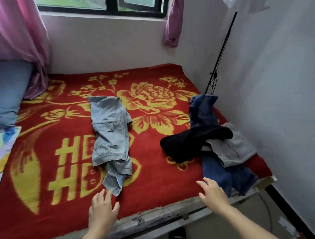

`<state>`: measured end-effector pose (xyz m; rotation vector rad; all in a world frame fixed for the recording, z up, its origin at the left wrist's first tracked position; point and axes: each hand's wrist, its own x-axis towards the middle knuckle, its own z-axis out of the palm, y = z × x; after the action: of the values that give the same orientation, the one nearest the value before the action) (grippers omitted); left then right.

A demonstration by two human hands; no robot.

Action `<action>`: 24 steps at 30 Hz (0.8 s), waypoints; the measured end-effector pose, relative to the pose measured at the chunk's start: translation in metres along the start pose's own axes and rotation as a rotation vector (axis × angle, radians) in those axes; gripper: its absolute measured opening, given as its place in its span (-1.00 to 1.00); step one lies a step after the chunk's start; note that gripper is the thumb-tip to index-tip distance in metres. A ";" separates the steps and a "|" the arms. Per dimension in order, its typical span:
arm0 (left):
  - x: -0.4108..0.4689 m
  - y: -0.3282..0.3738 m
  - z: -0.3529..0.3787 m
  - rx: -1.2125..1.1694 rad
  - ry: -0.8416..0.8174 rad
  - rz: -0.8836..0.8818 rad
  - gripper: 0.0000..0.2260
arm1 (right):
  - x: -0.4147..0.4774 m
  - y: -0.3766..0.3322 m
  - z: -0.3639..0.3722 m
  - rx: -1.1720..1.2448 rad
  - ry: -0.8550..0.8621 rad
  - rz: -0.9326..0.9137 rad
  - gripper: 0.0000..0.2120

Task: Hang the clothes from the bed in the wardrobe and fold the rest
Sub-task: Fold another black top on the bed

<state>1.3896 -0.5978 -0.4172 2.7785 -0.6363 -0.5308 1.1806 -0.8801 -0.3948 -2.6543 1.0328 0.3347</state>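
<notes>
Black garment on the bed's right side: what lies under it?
Dark blue denim jeans and a pale grey cloth garment show beneath the black garment; anything else under it is covered.

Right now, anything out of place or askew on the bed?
Yes. The light denim shirt lies crumpled mid-bed, its lower end bunched. At the right edge, a black garment and grey garment sit heaped across blue jeans, whose legs spill over the blanket's near edge.

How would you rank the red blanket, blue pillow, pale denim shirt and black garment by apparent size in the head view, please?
1. red blanket
2. blue pillow and pale denim shirt look about alike; the pillow is cropped by the frame
3. black garment
</notes>
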 end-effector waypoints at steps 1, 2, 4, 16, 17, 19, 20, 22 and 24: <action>0.008 0.005 0.002 0.001 -0.003 -0.006 -0.49 | 0.014 0.003 -0.001 0.000 -0.005 0.003 -0.52; 0.019 0.011 0.002 0.005 0.000 -0.012 -0.49 | 0.032 0.007 -0.001 0.001 -0.007 0.003 -0.52; 0.037 0.024 -0.002 0.010 0.008 -0.008 -0.49 | 0.063 0.009 -0.003 0.002 -0.009 0.006 -0.51; 0.176 0.104 -0.004 -0.145 0.009 -0.260 -0.54 | 0.303 0.066 -0.016 0.411 -0.072 0.310 -0.41; 0.187 0.107 -0.004 -0.150 0.004 -0.275 -0.54 | 0.320 0.077 -0.020 0.442 -0.033 0.363 -0.40; 0.207 0.119 0.003 -0.149 -0.012 -0.314 -0.56 | 0.349 0.105 -0.025 0.479 0.016 0.444 -0.39; 0.212 0.123 0.003 -0.143 -0.017 -0.321 -0.57 | 0.357 0.115 -0.029 0.474 0.042 0.461 -0.39; 0.229 0.140 0.011 -0.133 -0.058 -0.325 -0.57 | 0.372 0.143 -0.037 0.434 0.068 0.483 -0.38; 0.250 0.165 0.023 -0.135 -0.110 -0.320 -0.56 | 0.389 0.174 -0.046 0.427 0.092 0.514 -0.36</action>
<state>1.5290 -0.8602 -0.4605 2.7480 -0.1648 -0.7640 1.3459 -1.2605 -0.5010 -2.0205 1.6073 0.0729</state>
